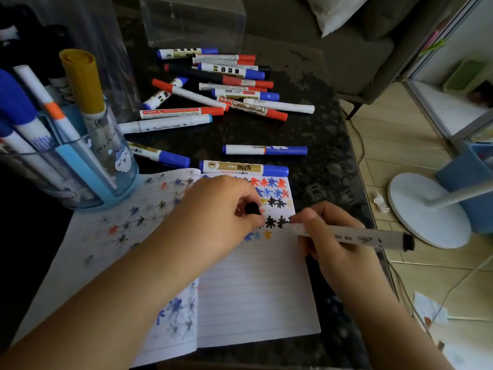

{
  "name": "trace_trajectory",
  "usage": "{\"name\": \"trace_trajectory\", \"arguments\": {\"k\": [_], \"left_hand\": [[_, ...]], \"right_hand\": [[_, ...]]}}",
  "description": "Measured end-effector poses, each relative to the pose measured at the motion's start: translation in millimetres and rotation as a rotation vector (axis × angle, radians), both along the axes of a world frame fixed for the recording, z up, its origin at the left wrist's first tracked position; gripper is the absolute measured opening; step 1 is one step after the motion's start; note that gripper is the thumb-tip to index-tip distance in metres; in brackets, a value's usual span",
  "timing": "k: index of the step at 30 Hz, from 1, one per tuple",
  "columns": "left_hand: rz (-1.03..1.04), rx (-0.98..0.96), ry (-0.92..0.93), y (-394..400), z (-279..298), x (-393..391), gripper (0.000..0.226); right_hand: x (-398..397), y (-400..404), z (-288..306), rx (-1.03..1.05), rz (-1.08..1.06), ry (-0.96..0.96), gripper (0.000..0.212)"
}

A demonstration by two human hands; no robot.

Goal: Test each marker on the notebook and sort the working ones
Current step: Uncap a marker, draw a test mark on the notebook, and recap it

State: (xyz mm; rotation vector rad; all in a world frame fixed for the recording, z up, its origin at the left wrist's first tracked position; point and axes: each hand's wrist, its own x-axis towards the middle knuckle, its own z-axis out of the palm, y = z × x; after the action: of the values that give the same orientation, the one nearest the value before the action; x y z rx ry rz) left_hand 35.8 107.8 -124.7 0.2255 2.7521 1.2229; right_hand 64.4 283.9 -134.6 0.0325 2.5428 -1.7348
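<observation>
Crowding the notebook (256,289) top edge: right hand (336,247), marker (368,237), left hand (213,209).

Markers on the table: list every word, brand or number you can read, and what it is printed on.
"WHITEBOARD": brown-banded marker with red cap in the pile.
"Touch Five", roughly; the script is blurred: white marker with light-blue tip.
Red label, brand blurred, not readable: red-capped marker.
Gold labels with characters, too blurred: blue-capped marker above the notebook.
Print on the marker in the right hand: unreadable.
</observation>
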Motion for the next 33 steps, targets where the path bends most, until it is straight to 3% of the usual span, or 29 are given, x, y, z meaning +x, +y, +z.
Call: {"name": "trace_trajectory", "arguments": {"k": [3,16,33], "left_hand": [[-0.036,-0.034,0.006,2.5,-1.0,1.0,0.015],[-0.062,-0.079,-0.022,6.6,-8.0,-1.9,0.026],[-0.036,-0.064,-0.019,6.4,-11.0,-2.9,0.022]], "right_hand": [[-2.0,-0.7,-7.8,0.046,-0.035,0.066,0.024],[-3.3,2.0,-27.8,0.046,-0.045,0.220,0.032],[-3.5,3.7,-29.9,0.026,0.016,0.225,0.033]]}}
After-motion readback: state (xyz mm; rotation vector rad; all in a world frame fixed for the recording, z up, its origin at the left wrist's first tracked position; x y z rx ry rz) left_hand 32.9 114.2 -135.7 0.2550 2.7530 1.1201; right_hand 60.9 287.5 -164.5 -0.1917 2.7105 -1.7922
